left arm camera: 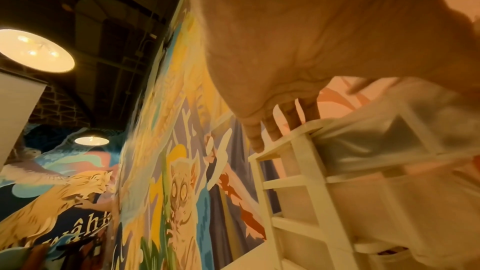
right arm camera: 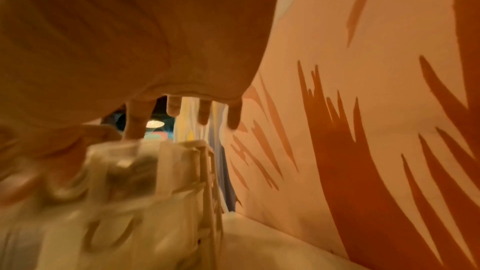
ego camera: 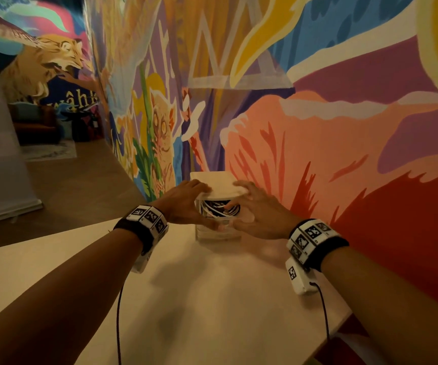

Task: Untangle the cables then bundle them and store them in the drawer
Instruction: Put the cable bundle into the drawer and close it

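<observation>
Both arms are reaching forward across the table (ego camera: 212, 299), wrists level, toward a small white drawer unit (ego camera: 216, 180) standing at the far edge against the mural (ego camera: 344, 127). The left hand (ego camera: 186, 200) is lying palm-down at the unit's left top corner, its fingers (left arm camera: 272, 128) stretching out straight and resting on the top edge, thumb running underneath toward the drawer (ego camera: 219, 219) front. The right hand (ego camera: 254, 212) is mirroring it on the right side, fingers (right arm camera: 135, 122) spreading loosely over the top corner, not curling round anything that can be seen. The top drawer is sitting partly pulled out between the two hands, and the cables (ego camera: 217, 208), black and white, are lying coiled inside it. Both wrist views are blurring near the unit.
</observation>
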### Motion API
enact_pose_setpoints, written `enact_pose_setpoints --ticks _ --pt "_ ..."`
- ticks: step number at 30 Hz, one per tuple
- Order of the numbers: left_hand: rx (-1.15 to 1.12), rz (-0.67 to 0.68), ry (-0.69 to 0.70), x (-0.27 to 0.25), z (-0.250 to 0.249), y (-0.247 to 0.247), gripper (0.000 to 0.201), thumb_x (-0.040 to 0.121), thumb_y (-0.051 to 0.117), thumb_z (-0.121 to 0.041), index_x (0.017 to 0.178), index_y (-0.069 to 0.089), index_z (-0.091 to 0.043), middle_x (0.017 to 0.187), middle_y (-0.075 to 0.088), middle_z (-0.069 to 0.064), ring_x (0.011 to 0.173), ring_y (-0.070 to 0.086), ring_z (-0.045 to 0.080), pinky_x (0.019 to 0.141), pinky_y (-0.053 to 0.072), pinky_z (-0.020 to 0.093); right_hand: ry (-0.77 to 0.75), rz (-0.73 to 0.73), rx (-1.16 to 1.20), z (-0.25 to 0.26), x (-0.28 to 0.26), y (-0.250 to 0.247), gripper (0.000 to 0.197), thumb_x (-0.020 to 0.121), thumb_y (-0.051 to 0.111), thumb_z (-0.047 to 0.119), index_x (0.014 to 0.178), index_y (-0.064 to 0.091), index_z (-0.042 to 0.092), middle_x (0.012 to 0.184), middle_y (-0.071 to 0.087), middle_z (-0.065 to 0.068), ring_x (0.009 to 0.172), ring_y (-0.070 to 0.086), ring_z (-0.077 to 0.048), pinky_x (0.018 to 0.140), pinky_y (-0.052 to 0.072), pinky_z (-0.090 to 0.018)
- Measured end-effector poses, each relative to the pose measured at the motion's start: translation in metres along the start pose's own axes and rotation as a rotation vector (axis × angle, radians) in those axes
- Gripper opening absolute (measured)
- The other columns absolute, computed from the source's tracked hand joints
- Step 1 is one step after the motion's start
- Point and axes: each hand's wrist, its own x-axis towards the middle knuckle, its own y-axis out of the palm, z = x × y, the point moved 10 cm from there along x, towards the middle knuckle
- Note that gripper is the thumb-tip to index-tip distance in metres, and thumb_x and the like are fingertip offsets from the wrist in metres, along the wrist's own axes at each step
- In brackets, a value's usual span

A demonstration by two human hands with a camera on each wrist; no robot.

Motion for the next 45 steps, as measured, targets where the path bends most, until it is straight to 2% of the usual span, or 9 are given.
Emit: enact_pose_setpoints --ticks 4,9,14,18,26,30,34,39,45 --pt "0.016 -0.016 0.017 0.002 0.0 -0.003 0.116 0.064 0.083 -0.081 0.157 0.044 -0.022 0.152 0.048 -0.004 0.138 0.044 0.022 0.115 0.039 0.04 0.117 0.179 0.078 -0.026 0.008 0.006 0.065 0.078 0.072 0.081 0.139 0.053 0.067 0.177 0.003 0.023 0.165 -0.012 -0.025 0.128 0.0 -0.068" --pt "-0.007 0.043 -0.022 0.006 0.01 -0.008 0.109 0.065 0.081 -0.084 0.153 0.049 -0.029 0.152 0.053 -0.007 0.136 0.052 0.02 0.116 0.043 0.044 0.094 0.199 0.258 -0.033 0.016 0.004 0.058 0.082 0.079 0.072 0.136 0.066 0.054 0.167 0.028 0.018 0.155 0.027 -0.014 0.127 0.025 -0.048" --pt "0.019 -0.076 -0.016 0.014 0.011 -0.022 0.076 0.073 0.083 -0.074 0.135 0.068 -0.033 0.138 0.067 -0.008 0.126 0.062 0.021 0.105 0.049 0.043 0.061 -0.11 0.157 -0.029 0.031 -0.005 0.02 0.086 0.085 0.055 0.099 0.073 0.046 0.133 0.063 0.007 0.124 0.058 -0.019 0.097 0.051 -0.042" --pt "0.007 -0.046 -0.02 0.014 0.012 -0.021 0.076 0.074 0.084 -0.071 0.138 0.066 -0.033 0.141 0.066 -0.007 0.127 0.06 0.021 0.105 0.047 0.041 0.061 -0.256 0.161 -0.035 0.022 -0.008 0.036 0.079 0.087 0.06 0.108 0.083 0.041 0.13 0.061 0.018 0.113 0.061 -0.005 0.083 0.045 -0.022" --pt "-0.065 -0.017 -0.036 0.011 0.02 -0.018 0.074 0.076 0.079 -0.076 0.139 0.065 -0.039 0.146 0.063 -0.012 0.131 0.061 0.019 0.11 0.046 0.04 0.021 -0.117 -0.091 -0.025 0.024 0.01 0.043 0.098 0.063 0.061 0.127 0.079 0.033 0.146 0.046 0.005 0.129 0.049 -0.022 0.104 0.044 -0.043" --pt "-0.165 0.046 -0.071 0.009 0.022 -0.017 0.069 0.08 0.064 -0.085 0.137 0.066 -0.045 0.149 0.058 -0.013 0.086 0.078 0.021 0.088 0.063 0.038 0.07 -0.161 0.018 -0.021 0.02 -0.005 0.036 0.091 0.075 0.059 0.113 0.077 0.032 0.138 0.056 0.008 0.109 0.059 -0.015 0.092 0.05 -0.037" --pt "-0.141 0.089 -0.092 0.011 0.02 -0.019 0.063 0.081 0.073 -0.074 0.135 0.067 -0.042 0.141 0.062 -0.011 0.085 0.077 0.023 0.078 0.067 0.04 0.051 -0.213 0.087 -0.012 0.013 -0.017 0.04 0.089 0.082 0.043 0.118 0.055 0.035 0.121 0.058 0.008 0.086 0.059 -0.011 0.077 0.049 -0.038" --pt "-0.017 0.109 -0.096 0.016 0.009 -0.022 0.045 0.093 0.073 -0.056 0.134 0.066 -0.038 0.128 0.069 -0.002 0.077 0.076 0.023 0.081 0.065 0.042 -0.034 -0.026 -0.044 0.014 0.016 0.009 0.058 0.098 0.074 0.027 0.147 0.05 0.045 0.159 0.032 0.0 0.144 0.04 -0.027 0.11 0.044 -0.051" --pt "-0.082 0.139 -0.143 0.014 0.006 -0.02 0.045 0.103 0.062 -0.043 0.147 0.059 -0.034 0.15 0.056 0.0 0.106 0.069 0.027 0.077 0.067 0.039 0.045 0.034 0.04 0.019 0.029 0.018 0.063 0.098 0.073 0.022 0.147 0.049 0.053 0.162 0.023 0.003 0.149 0.028 -0.03 0.116 0.033 -0.055"
